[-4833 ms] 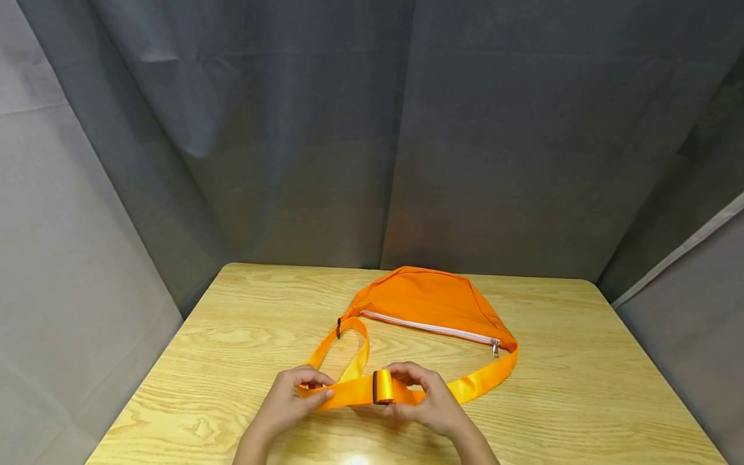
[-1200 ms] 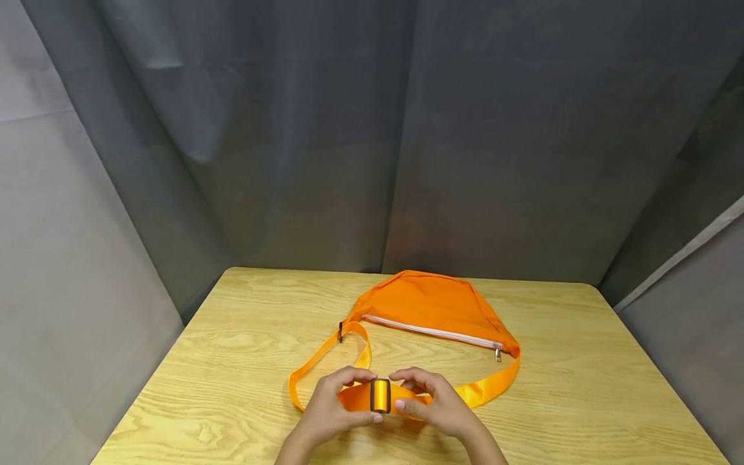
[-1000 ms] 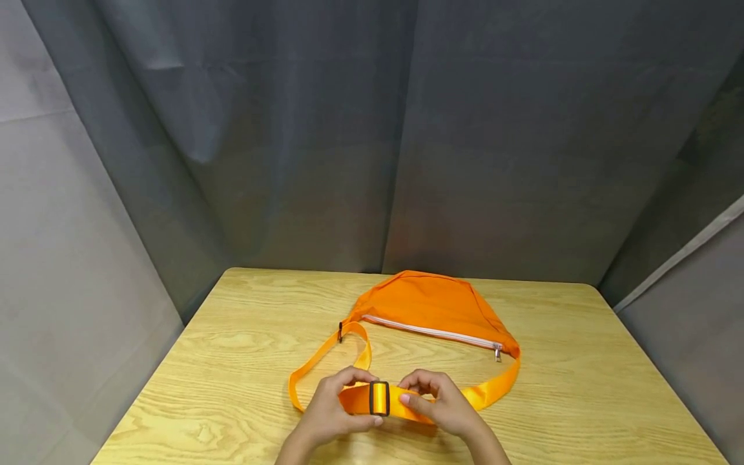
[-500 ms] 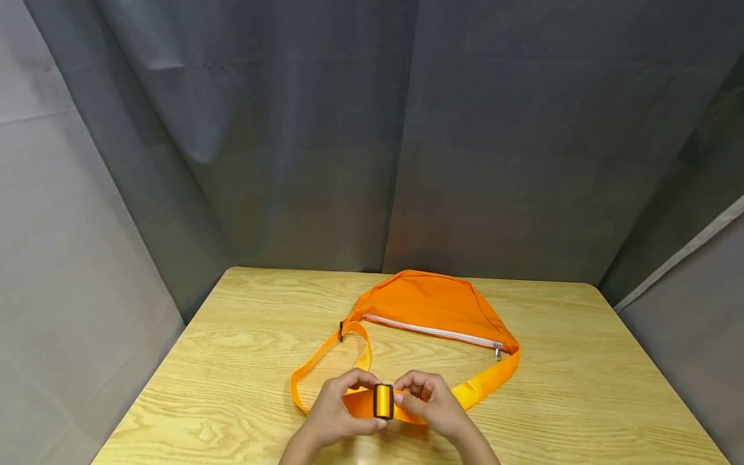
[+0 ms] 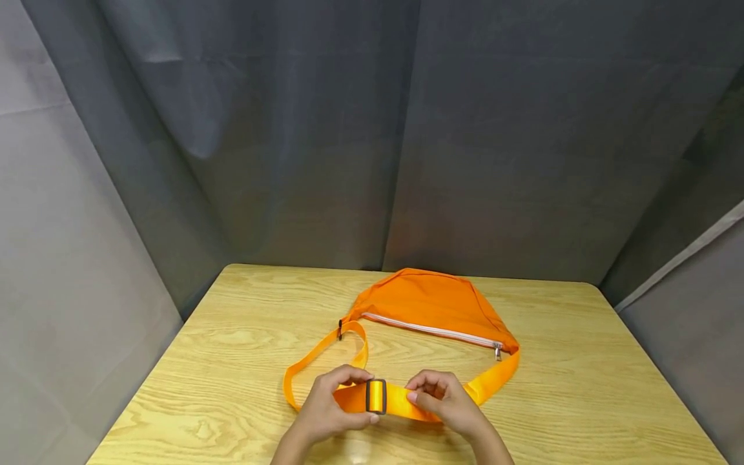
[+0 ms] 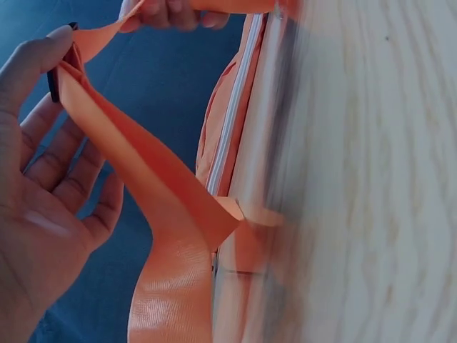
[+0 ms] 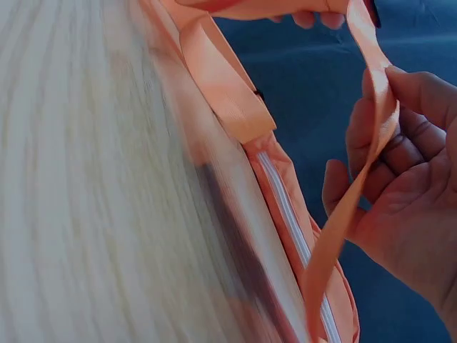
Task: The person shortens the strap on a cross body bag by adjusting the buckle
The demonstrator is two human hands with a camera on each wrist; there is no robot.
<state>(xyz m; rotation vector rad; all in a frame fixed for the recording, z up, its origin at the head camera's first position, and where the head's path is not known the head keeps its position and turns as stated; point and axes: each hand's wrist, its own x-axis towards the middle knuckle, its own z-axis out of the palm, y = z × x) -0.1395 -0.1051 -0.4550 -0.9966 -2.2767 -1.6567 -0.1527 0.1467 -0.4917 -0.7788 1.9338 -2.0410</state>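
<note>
An orange waist bag (image 5: pixel 433 303) with a white zipper lies on the table, its orange strap (image 5: pixel 401 402) looping toward me. My left hand (image 5: pixel 328 407) pinches the black slide buckle (image 5: pixel 376 396) by its top and bottom edges, thumb below and finger above. Just right of the buckle, my right hand (image 5: pixel 444 400) pinches the strap between thumb and fingers. In the left wrist view the strap (image 6: pixel 143 164) hangs doubled from the buckle (image 6: pixel 53 84). The right wrist view shows the strap (image 7: pixel 378 114) running through the right fingers and down.
The wooden table (image 5: pixel 581 387) carries the bag near its back edge. A second black strap fitting (image 5: pixel 340 329) sits by the bag's left end, and the metal zipper pull (image 5: pixel 497 352) by its right. Grey curtains (image 5: pixel 314 142) stand behind and at both sides.
Earlier the left hand held the strap left of the buckle; now it grips the buckle itself. Over the last half second the right hand has slid right along the strap, away from the buckle.
</note>
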